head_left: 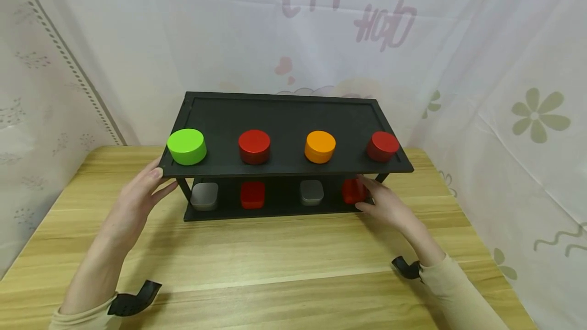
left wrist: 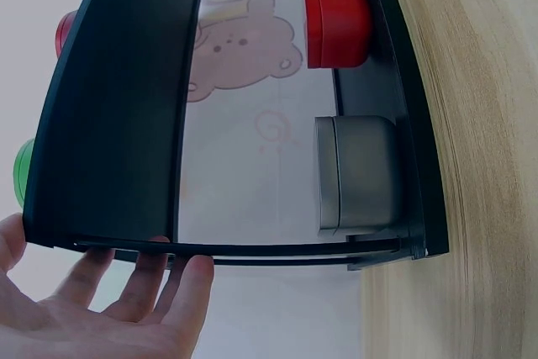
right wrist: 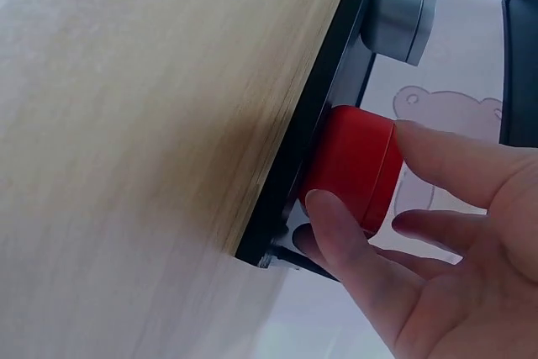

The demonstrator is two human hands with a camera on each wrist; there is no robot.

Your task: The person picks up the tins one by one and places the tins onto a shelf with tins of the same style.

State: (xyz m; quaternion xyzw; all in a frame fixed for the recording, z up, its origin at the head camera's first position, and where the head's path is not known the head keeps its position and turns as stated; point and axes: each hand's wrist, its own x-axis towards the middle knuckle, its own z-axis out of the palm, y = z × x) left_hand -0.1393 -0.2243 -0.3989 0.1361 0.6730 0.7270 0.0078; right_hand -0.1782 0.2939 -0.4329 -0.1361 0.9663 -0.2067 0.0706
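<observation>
A black two-tier shelf [head_left: 284, 116] stands on the wooden table. At its left end my left hand [head_left: 137, 200] holds the upper tier's corner, thumb at the top edge and fingers against the side bar in the left wrist view. My right hand [head_left: 387, 205] reaches under the upper tier at the right end. In the right wrist view its thumb and fingers grip a square red tin [right wrist: 353, 161] on the lower tier. Along that tier also sit a grey tin [head_left: 312, 192], another red tin [head_left: 252, 195] and a second grey tin [head_left: 204, 196].
On the upper tier stand round tins: green [head_left: 187, 146], red [head_left: 254, 146], orange [head_left: 320, 146] and dark red [head_left: 382, 146]. The wooden table [head_left: 275, 269] stretches in front of the shelf. A printed white curtain [head_left: 229, 29] hangs behind and at both sides.
</observation>
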